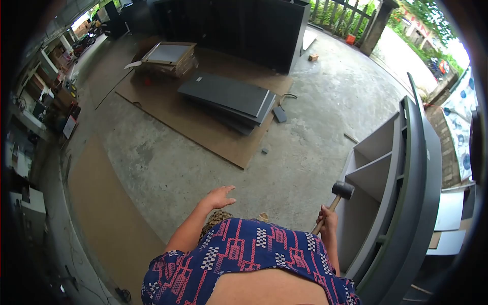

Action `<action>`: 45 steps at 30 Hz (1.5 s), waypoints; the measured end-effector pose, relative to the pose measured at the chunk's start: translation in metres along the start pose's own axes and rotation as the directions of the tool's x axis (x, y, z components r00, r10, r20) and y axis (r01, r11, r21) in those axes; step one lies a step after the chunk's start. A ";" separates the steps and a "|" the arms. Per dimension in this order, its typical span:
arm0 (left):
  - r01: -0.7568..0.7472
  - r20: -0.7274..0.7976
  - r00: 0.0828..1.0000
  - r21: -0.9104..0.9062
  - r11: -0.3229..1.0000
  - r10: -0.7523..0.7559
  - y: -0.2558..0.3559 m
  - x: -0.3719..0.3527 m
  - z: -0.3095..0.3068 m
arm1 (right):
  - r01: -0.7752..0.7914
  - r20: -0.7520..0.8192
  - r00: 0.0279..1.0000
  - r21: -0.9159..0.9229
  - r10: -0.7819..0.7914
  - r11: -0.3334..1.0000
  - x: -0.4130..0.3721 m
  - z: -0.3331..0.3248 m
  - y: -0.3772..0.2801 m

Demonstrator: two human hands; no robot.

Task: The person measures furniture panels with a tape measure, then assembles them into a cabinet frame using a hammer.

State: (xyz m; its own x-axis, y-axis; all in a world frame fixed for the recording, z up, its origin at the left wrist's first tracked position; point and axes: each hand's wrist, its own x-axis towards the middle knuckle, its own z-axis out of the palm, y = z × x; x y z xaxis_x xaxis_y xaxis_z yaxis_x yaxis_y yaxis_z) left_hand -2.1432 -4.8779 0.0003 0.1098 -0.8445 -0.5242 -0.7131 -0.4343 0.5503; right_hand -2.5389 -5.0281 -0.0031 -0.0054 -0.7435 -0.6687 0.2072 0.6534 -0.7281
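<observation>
My right hand (329, 219) is closed around the wooden handle of a mallet (343, 189) with a black head pointing up. Just right of it stands a cabinet (363, 208) with pale inner shelves and dark grey outer panels. My left hand (219, 197) is held out over the concrete floor with nothing in it, its fingers stretched and apart. Ahead of it lies a stack of dark grey panels (229, 96) on a brown sheet of board (203, 140).
A framed stack (170, 53) sits at the back of the brown board. Behind it rises a large dark cabinet (229, 30). Another brown sheet (101, 193) lies on the left. Small offcuts, among them a dark block (279, 114) and a stick (351, 138), lie on the concrete.
</observation>
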 end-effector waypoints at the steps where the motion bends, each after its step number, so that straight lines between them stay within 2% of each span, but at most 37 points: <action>1: 0.055 0.006 0.998 0.045 0.997 -0.055 -0.008 0.000 0.004 | 0.038 0.027 0.999 -0.054 -0.036 0.998 0.007 0.012 -0.010; 2: 0.109 0.005 0.994 0.090 0.990 -0.110 -0.016 -0.001 0.005 | 0.034 0.045 0.999 -0.096 -0.030 0.995 0.016 0.021 -0.014; 5: 0.244 0.056 0.968 0.037 0.969 -0.246 -0.024 -0.011 -0.006 | 0.034 0.107 0.994 -0.213 -0.011 0.976 0.042 0.057 -0.019; 7: 0.321 0.035 0.946 0.014 0.947 -0.321 -0.046 -0.020 -0.009 | 0.034 0.142 0.990 -0.265 0.004 0.964 0.054 0.081 -0.002; 10: 0.392 0.069 0.919 -0.042 0.919 -0.389 -0.078 -0.015 -0.017 | -0.110 0.200 0.964 -0.295 0.174 0.949 0.059 0.125 0.008; 11: 0.413 0.088 0.909 -0.061 0.909 -0.407 -0.089 -0.012 -0.027 | -0.171 0.220 0.946 -0.291 0.240 0.941 0.057 0.143 0.009; 14: 0.467 0.117 0.880 -0.024 0.884 -0.461 -0.115 0.007 -0.065 | -0.152 0.189 0.948 -0.444 0.258 0.883 0.067 0.193 0.020; 17: 0.482 0.070 0.874 0.006 0.876 -0.481 -0.114 0.035 -0.114 | -0.156 0.224 0.937 -0.423 0.269 0.892 0.072 0.241 -0.008; 18: 0.439 0.051 0.897 0.020 0.898 -0.439 -0.120 0.049 -0.126 | -0.156 0.255 0.934 -0.343 0.252 0.926 0.073 0.254 -0.018; 22: 0.301 0.016 0.952 0.141 0.943 -0.307 -0.116 0.114 -0.170 | 0.075 0.239 0.971 -0.271 -0.009 0.960 0.091 0.290 -0.052; 23: 0.277 0.015 0.958 0.189 0.942 -0.285 -0.108 0.132 -0.180 | 0.109 0.233 0.971 -0.271 -0.045 0.956 0.098 0.293 -0.059; 26: 0.151 0.000 0.988 0.178 0.972 -0.154 -0.079 0.187 -0.194 | 0.201 0.204 0.968 -0.299 -0.143 0.933 0.125 0.289 -0.078; 29: 0.079 0.024 0.996 0.206 0.975 -0.086 -0.046 0.239 -0.197 | 0.171 0.141 0.982 -0.354 -0.128 0.920 0.149 0.282 -0.100; 32: 0.060 0.057 0.996 0.149 0.987 -0.069 -0.023 0.291 -0.191 | 0.101 0.135 0.989 -0.347 -0.057 0.933 0.192 0.260 -0.115; 35: 0.105 0.071 0.991 0.129 0.986 -0.115 -0.005 0.338 -0.185 | 0.081 0.140 0.989 -0.337 -0.035 0.938 0.248 0.240 -0.141; 39: 0.262 0.095 0.958 0.081 0.962 -0.269 0.052 0.389 -0.194 | 0.096 0.125 0.991 -0.412 -0.048 0.906 0.311 0.221 -0.214; 43: 0.269 0.104 0.958 0.002 0.963 -0.268 0.097 0.448 -0.201 | 0.214 0.158 0.975 -0.483 -0.156 0.849 0.372 0.207 -0.283; 45: 0.256 0.080 0.964 -0.040 0.966 -0.252 0.110 0.474 -0.205 | 0.212 0.177 0.974 -0.481 -0.142 0.851 0.403 0.208 -0.307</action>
State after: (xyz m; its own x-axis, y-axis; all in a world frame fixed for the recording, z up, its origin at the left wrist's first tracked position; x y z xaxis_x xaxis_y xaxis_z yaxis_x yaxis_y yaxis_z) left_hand -2.0278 -5.3903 -0.0546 0.2300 -0.6796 -0.6965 -0.6330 -0.6481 0.4233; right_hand -2.4008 -5.5577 -0.0178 0.1389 -0.8422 -0.5210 -0.2950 0.4670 -0.8336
